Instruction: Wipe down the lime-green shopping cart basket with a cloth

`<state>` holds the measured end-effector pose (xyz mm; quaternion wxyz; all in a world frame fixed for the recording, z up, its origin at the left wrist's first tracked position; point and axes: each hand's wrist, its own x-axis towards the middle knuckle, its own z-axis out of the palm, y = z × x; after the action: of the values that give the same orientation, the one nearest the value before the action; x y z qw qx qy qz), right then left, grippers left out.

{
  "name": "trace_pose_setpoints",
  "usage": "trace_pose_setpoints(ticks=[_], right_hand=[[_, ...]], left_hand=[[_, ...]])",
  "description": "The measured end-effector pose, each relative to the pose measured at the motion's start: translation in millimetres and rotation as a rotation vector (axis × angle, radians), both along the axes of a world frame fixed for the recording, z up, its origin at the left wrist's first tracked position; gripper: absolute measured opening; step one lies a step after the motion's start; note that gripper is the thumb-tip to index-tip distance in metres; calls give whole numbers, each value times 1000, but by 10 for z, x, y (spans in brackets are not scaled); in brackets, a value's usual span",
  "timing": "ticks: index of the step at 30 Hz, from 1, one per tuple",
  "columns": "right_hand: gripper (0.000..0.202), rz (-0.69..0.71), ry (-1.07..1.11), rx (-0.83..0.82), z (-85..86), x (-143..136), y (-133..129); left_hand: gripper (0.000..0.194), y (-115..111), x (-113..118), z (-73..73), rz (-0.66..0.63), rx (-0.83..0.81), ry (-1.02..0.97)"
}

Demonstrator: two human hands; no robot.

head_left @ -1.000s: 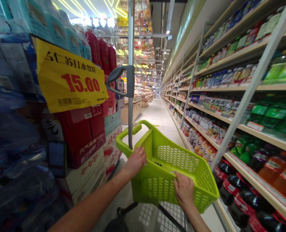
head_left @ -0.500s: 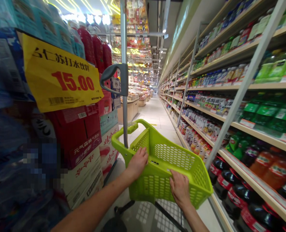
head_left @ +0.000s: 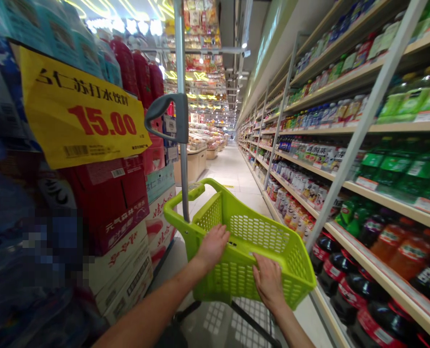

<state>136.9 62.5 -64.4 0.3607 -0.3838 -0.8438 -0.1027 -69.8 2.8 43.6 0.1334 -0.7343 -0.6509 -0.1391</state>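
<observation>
A lime-green plastic shopping cart (head_left: 253, 227) with perforated walls stands side-on in front of me, its basket bare inside where I can see it. My left hand (head_left: 213, 245) rests over the cart's near rim, close to the handle end, with its fingers curled inward. Further right along the same rim, my right hand (head_left: 268, 279) grips the edge, fingers over the top. A tall metal pole (head_left: 183, 166) with a grey loop handle (head_left: 180, 118) rises from the cart's handle end.
On the left, stacked drink cartons (head_left: 127, 251) and bottles bear a yellow price sign (head_left: 87, 118) reading 15.00. Shelves (head_left: 381, 193) of bottled drinks line the right side. A pale tiled aisle floor (head_left: 232, 166) runs ahead past bakery-like display stands (head_left: 193, 164).
My left hand has shifted a little to the right along the rim. The cart and surroundings sit slightly further left in view. My right hand keeps its place on the cart.
</observation>
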Motion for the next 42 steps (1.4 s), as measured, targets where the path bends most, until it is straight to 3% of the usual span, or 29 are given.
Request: trace_pose_setpoints(ticks=[3, 5, 10, 12, 14, 18, 20, 24, 28, 32, 36, 39, 42], right_hand=[[33, -7, 16, 16, -34, 3, 5], [33, -18, 34, 31, -66, -14, 11], [35, 13, 47, 100, -135, -43, 62], [37, 22, 49, 126, -144, -29, 82], [38, 24, 49, 130, -144, -5, 90], [39, 31, 51, 144, -148, 26, 85], [38, 23, 63, 153, -155, 19, 87], [36, 31, 60, 133, -141, -3, 94], [36, 47, 44, 57, -86, 28, 90], [37, 65, 32, 45, -67, 79, 102], [36, 59, 47, 51, -87, 66, 98], [34, 33, 66, 50, -95, 25, 79], [35, 39, 53, 44, -91, 16, 73]], left_hand=[[38, -45, -342, 230, 184, 143, -56], [39, -71, -359, 228, 202, 143, -118], [42, 3, 239, -137, -50, 46, -446], [44, 54, 373, -185, -132, 45, -529], [41, 78, 317, -120, -99, 39, -469], [26, 21, -55, 92, 79, -29, -147], [28, -29, -134, 111, 109, -52, -59], [29, -58, 32, 3, 78, -61, 30], [27, 7, 96, -6, -57, -148, 68], [26, -23, -282, 99, -189, -129, 81], [34, -126, -587, 98, -71, 30, 45], [38, -119, -390, -26, 19, 32, -17], [38, -23, 37, -160, -52, -56, -58]])
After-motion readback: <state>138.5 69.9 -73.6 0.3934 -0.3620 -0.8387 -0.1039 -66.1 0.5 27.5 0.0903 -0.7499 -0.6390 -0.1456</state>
